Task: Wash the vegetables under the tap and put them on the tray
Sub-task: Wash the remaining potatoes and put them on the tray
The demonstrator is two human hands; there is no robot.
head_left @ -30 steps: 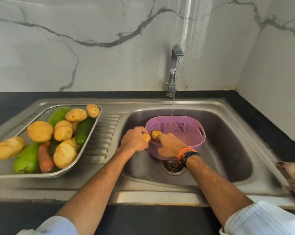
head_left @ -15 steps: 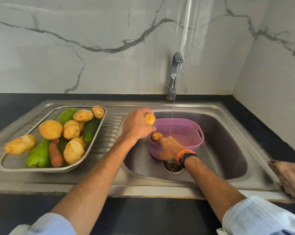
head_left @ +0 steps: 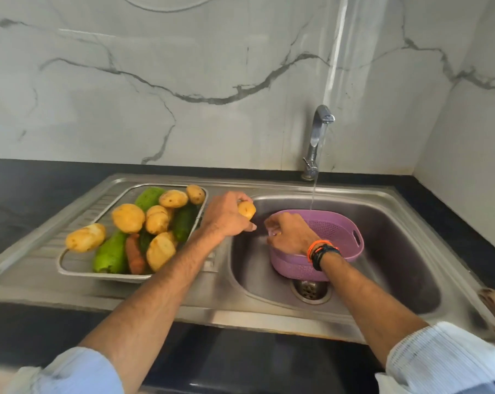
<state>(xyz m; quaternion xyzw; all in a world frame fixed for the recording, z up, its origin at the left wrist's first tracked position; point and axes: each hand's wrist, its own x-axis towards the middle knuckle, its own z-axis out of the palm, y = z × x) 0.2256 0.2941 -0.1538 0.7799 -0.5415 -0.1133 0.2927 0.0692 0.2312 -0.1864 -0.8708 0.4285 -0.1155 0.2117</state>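
A small potato (head_left: 246,210) is grasped in the left hand (head_left: 226,214), near the middle of the frame, above the sink rim between the tray (head_left: 78,270) and the basin (head_left: 397,251). The fingers are curled round it. The right hand (head_left: 287,234) is placed over the near left rim of the purple colander (head_left: 334,231), which stands in the basin over the drain (head_left: 310,291). Its fingers are curled at the rim, but whether something is held cannot be told because of blur. A thin stream of water (head_left: 313,194) is running from the tap (head_left: 317,137) into the back of the colander. At the left of the frame, the steel tray is resting on the draining board and is filled with potatoes (head_left: 128,217), green cucumbers (head_left: 111,254) and a carrot (head_left: 134,255), piled and touching each other. Orange and black bands (head_left: 323,253) are worn on the right wrist.
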